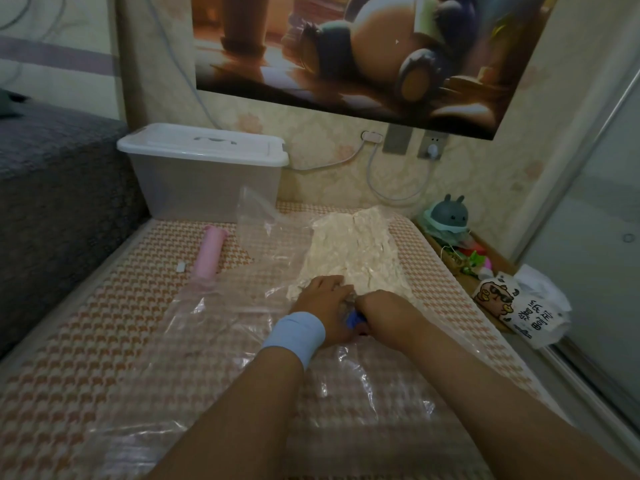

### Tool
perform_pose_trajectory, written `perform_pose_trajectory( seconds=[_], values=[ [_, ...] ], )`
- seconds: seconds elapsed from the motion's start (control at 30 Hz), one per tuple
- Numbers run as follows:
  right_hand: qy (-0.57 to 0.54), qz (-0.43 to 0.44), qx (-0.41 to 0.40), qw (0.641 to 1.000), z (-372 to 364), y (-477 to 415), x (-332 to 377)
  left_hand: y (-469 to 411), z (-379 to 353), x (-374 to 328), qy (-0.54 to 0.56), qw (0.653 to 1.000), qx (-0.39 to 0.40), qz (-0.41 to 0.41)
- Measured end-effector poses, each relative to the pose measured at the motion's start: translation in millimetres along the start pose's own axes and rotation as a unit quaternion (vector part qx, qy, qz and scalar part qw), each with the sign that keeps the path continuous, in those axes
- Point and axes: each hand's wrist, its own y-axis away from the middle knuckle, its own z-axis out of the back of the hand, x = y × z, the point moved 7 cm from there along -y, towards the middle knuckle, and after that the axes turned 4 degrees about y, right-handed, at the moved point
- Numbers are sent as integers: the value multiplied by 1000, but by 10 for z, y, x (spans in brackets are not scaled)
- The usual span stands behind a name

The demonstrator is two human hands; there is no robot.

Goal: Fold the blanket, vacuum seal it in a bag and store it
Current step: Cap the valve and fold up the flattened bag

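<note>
Folding: done, as far as can be seen. The blanket [353, 251] lies as a narrow cream bundle inside the clear vacuum bag [221, 320], towards the bag's far right part, on the bed [86, 358].

Bagging and evacuation: judged largely done. The film over the blanket is tightly crinkled and clings to it, which suggests the air is out. The rest of the bag lies loose and flat around it. Whether the zip edge is fully closed cannot be told from this view.

Your hands: both meet at the near end of the bundle. Your left hand [322, 303], above the blue wristband [294, 336], rests on the bag with fingers laid forward over the blanket's edge, holding nothing. Your right hand [386, 311] has its fingers curled down onto the blue valve cap [355, 320]. That grip appears closed on the cap, though the fingertips are partly hidden.

Step in hand: judged to be the closing or checking of the valve.

Tools: the pink pump [209, 252] lies apart on the bed to the left, detached from the bag, with a small white clip [180, 267] just beside it.

Outstanding: storage. The storage box [204, 181] stands against the wall beyond the bag with its white lid on. You have yet to open it, gather the slack film and place the sealed bag inside.
</note>
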Motion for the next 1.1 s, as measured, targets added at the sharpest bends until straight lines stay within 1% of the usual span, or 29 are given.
perform_pose_trajectory(
  seconds=[0.13, 0.23, 0.3, 0.37, 0.4, 0.43, 0.47, 0.53, 0.63, 0.67, 0.7, 0.77, 0.8, 0.83, 0.9, 1.1],
  values=[
    [-6, 28, 14, 1000, -35, -27, 26, 17, 6, -8, -10, 1000, 13, 9],
    [-5, 78, 9, 997, 40, 43, 103, -17, -44, -44, -54, 998, 27, 2],
    [-35, 92, -4, 995, 98, 88, 128, -78, -107, -20, -54, 998, 22, -2],
    [-38, 50, -24, 998, 142, 85, 99, -33, -34, -33, -40, 999, 8, 3],
    [-15, 14, -29, 999, 157, 73, 74, 2, 4, -43, -27, 1000, 2, 2],
    [14, -18, -15, 1000, 152, 56, 61, 29, 23, -36, -11, 1000, 1, 6],
    [31, -32, 3, 999, 130, 41, 68, 37, 30, -12, 2, 1000, 1, 11],
    [37, -15, 15, 999, 110, 30, 120, 52, 52, -15, 9, 1000, 5, 9],
    [-18, 57, -19, 998, 225, 66, 125, 70, 69, -38, 6, 1000, 9, 0],
    [-42, 60, -42, 996, 336, 84, 67, 66, 57, -29, 4, 1000, 10, -1],
    [-66, 38, -78, 994, 472, 105, -39, 61, 50, -21, 2, 1000, 11, -2],
    [-112, -38, -147, 982, 659, 180, -298, 60, 40, -3, 1, 1000, 16, -2],
    [-134, -73, -151, 977, 656, 228, -398, 56, 33, 6, 2, 1000, 17, -2],
    [-149, -98, -133, 975, 600, 272, -443, 47, 28, 13, 5, 1000, 18, 0],
    [-150, -105, -86, 979, 405, 314, -403, 28, 10, 20, 9, 1000, 14, 8],
    [-156, -32, -75, 984, 126, 211, -126, 22, -12, -17, 9, 1000, 9, 15]
  ],
)
